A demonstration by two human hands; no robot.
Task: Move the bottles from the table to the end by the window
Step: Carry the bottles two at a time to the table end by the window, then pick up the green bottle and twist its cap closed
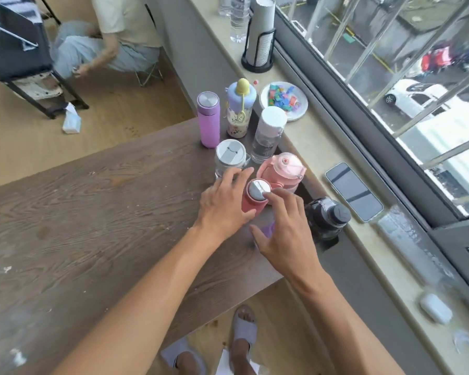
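A coral bottle (251, 205) with a silver cap stands on the wooden table (92, 198) near the window end. My left hand (224, 201) is wrapped around it. My right hand (284, 228) lies over a purple bottle (268, 230), which is mostly hidden under the palm, and its forefinger touches the coral bottle's cap. Around them stand a pink jug (282, 169), a black bottle (326, 217), a clear bottle with a white flip lid (229, 158), a clear bottle with a white cap (268, 136), a lilac flask (209, 120) and a pastel bottle with a yellow top (240, 109).
Along the window sill (322, 147) lie a phone (354, 192), a plate of coloured pieces (283, 101), a cup holder (260, 36), a water bottle (238, 20) and a white case (435, 311). A person (119, 36) sits at the far left.
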